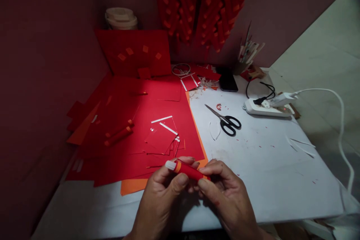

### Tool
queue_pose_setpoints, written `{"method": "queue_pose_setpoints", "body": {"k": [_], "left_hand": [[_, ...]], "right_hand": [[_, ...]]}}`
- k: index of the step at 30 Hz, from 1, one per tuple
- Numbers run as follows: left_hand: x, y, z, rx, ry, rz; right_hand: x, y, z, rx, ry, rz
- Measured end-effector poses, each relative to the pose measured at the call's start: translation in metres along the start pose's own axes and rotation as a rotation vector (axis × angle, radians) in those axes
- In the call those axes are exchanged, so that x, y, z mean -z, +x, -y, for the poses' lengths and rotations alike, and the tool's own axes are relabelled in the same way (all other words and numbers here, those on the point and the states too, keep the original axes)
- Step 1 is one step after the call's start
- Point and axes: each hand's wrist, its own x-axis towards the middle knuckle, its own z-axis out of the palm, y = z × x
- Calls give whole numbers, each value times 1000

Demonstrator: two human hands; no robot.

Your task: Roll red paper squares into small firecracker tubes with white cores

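Between both hands, just above the table's front part, is a red paper roll (pixel 189 171) with orange bands near its ends. A whitish rounded tip (pixel 170 165) sticks out of its left end; what it belongs to is hidden inside. My left hand (pixel 165 191) is closed on the roll's left part, thumb on the near side. My right hand (pixel 225 191) pinches the right end between thumb and fingers. Past the hands lie small red paper pieces (pixel 161 138) with white strips along some edges. Two finished-looking red rolls (pixel 119 135) with orange ends rest further left.
Large red sheets (pixel 112 165) over orange ones cover the left half of the white table (pixel 270 180). Black-handled scissors (pixel 225 120), a power strip (pixel 267 108) with cables, a phone (pixel 227 79) and a pen holder (pixel 242 65) are on the right. Bundled red rolls (pixel 180 3) hang behind.
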Motion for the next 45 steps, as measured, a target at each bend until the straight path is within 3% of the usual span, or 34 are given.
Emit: {"method": "queue_pose_setpoints", "body": {"k": [5,12,21,24,26,31,38,45], "left_hand": [[-1,-1,-2,-52,14,99],[-3,-5,-7,-163,126,117],[-1,-3,2,-43,-136,-38],[-4,-2,-2,-91,8,-112],[-6,-2,-4,-124,148,-100],[-8,-4,-5,-198,349,-51],[-11,-9,-5,-274,534,-7],[4,-1,-1,-680,866,168]], "right_hand": [[-1,0,-2,-119,174,61],[-6,2,1,-69,213,36],[-8,5,1,239,-236,-45],[-4,8,4,342,-529,-123],[0,7,9,422,-639,-156],[-4,6,23,554,-637,-11],[-7,11,23,593,-680,4],[-8,11,26,604,-652,-93]]}}
